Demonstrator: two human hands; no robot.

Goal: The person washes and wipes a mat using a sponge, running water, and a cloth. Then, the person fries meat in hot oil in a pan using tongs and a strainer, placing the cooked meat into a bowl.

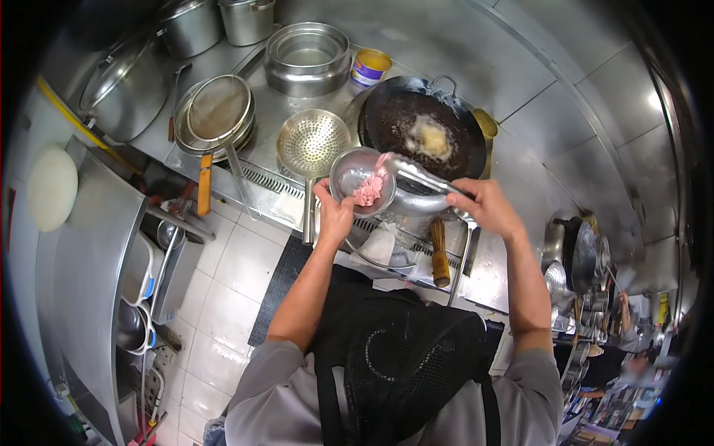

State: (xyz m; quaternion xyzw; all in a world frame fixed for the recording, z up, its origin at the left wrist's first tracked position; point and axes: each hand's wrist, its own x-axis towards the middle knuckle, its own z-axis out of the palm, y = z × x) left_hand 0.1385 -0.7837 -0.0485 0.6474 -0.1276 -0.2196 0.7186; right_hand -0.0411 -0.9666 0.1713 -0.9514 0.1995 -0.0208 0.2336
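My left hand (336,214) is closed on the rim of a small metal bowl (343,167), tilted over the stove front. Several pieces of pink raw meat (367,191) lie in the bowl. My right hand (487,208) grips metal tongs (424,175), whose tips reach over the bowl's right edge with some pink meat at them. Beyond the tongs stands a dark wok (387,119) holding bubbling oil, with a pale golden piece of food (431,139) frying in it. A perforated ladle (314,141) rests just left of the bowl.
Left on the stove sit strainers (219,108) over a bowl; behind are a metal pot (306,63) and a yellow-purple tin (370,67). A bamboo brush (440,256) lies at the front edge. A steel counter (89,245) stands left. Another person (621,368) is far right.
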